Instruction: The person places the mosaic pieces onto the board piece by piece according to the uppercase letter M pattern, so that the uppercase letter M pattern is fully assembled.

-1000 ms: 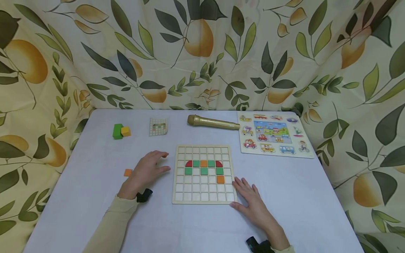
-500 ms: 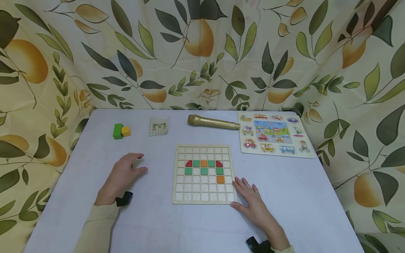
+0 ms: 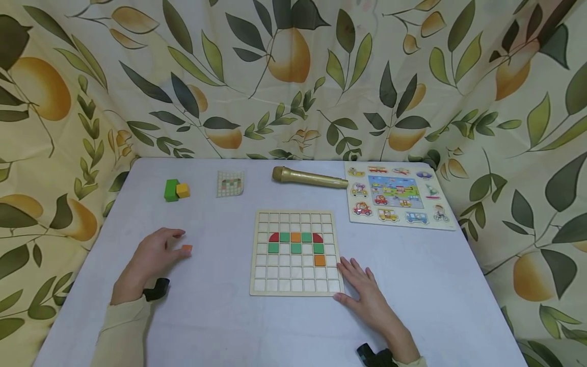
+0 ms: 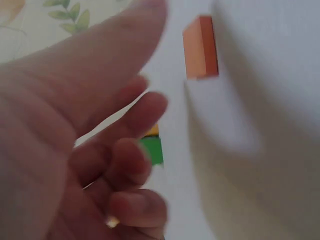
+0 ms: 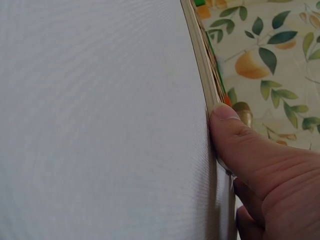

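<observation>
In the head view my left hand point(image 3: 149, 257) hovers low at the left, thumb and fingers apart. Just beyond its thumb lies a small orange square tile point(image 3: 187, 247); the left wrist view shows this orange tile point(image 4: 200, 48) apart from the fingers. My right hand point(image 3: 367, 295) rests with spread fingers against the right edge of a square wooden grid board point(image 3: 278, 285). Seen from the right wrist, the thumb point(image 5: 242, 140) touches the board's side. Red, green and orange tiles fill some cells, among them an orange tile point(image 3: 319, 260) at the lower right.
Behind the left hand stand a green block point(image 3: 171, 190) and a yellow block point(image 3: 183, 191). A small pattern card point(image 3: 230, 184), a gold microphone point(image 3: 312, 177) and a picture puzzle board point(image 3: 399, 216) lie along the back of the white table point(image 3: 257, 331).
My left hand has moved left, away from the grid board and back past the loose orange tile, which was covered half a second ago. The right hand has stayed put.
</observation>
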Motion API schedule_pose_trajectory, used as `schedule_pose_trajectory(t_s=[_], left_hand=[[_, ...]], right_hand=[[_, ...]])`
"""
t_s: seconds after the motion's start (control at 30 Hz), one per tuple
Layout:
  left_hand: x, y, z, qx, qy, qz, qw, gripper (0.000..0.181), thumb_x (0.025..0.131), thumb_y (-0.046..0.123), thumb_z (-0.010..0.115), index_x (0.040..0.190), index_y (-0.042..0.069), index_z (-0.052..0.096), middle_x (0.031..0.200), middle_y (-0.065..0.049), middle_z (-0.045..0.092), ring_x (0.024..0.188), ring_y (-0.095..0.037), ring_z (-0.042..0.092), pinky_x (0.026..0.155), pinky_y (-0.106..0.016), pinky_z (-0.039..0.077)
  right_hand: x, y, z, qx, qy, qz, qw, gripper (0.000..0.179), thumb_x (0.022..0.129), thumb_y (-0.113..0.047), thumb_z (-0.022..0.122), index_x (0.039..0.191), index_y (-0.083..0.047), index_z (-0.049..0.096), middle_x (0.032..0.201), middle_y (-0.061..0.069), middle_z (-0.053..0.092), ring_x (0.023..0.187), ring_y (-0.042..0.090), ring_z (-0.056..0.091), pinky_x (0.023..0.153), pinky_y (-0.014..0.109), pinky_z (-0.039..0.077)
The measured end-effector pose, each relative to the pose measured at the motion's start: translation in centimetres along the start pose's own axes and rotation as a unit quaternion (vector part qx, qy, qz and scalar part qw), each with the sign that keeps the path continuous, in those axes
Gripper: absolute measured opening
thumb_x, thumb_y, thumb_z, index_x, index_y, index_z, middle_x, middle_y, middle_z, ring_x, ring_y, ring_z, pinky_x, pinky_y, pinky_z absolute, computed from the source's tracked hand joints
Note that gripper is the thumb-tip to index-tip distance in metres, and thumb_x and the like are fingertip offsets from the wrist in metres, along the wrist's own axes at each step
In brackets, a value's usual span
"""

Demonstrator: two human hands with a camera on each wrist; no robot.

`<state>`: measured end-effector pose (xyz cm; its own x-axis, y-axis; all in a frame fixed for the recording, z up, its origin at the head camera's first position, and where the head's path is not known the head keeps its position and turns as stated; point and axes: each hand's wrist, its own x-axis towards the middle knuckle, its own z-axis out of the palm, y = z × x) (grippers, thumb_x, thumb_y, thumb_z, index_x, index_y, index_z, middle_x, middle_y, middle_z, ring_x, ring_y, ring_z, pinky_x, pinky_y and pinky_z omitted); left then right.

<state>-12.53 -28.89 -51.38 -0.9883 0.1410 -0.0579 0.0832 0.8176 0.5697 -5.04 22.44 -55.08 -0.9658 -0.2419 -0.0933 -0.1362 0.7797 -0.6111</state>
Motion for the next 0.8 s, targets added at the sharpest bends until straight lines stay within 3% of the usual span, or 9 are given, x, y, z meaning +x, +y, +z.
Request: schedule_pose_trajectory(t_s=[0.13,0.27,0.8], left_hand=[[-0.4,-0.6,-0.1,0.010,-0.036,-0.003,0.9993,0.048,0.078,0.019,0.084,0.118,-0.001,0.066,0.114,-0.018,0.061,0.084,-0.026,0.053,0.072,-0.041,0.046],[-0.5,-1.1,0.0,0.014,-0.052,-0.003,0.9985,0.040,0.078,0.012,0.083,0.114,0.002,0.069,0.110,-0.014,0.060,0.077,-0.021,0.048,0.064,-0.034,0.040],[0.0,-1.3,0.8,0.019,-0.032,0.014,0.9992,0.026,0.080,0.011,0.081,0.103,0.003,0.070,0.095,-0.006,0.058,0.074,-0.019,0.047,0.059,-0.031,0.039]], right_hand=[[0.0,0.0,0.0,-0.001,0.000,0.000,1.0000,0.082,0.080,-0.037,0.081,0.148,-0.012,0.043,0.157,0.001,0.029,0.146,0.028,0.014,0.112,0.059,0.003],[0.0,0.0,0.0,-0.001,-0.001,0.000,1.0000,0.082,0.080,-0.038,0.080,0.149,-0.012,0.043,0.157,0.001,0.029,0.146,0.029,0.014,0.112,0.059,0.003],[0.0,0.0,0.0,-0.006,-0.002,0.001,1.0000,0.082,0.081,-0.038,0.080,0.149,-0.013,0.043,0.157,0.000,0.028,0.146,0.027,0.013,0.113,0.058,0.003]])
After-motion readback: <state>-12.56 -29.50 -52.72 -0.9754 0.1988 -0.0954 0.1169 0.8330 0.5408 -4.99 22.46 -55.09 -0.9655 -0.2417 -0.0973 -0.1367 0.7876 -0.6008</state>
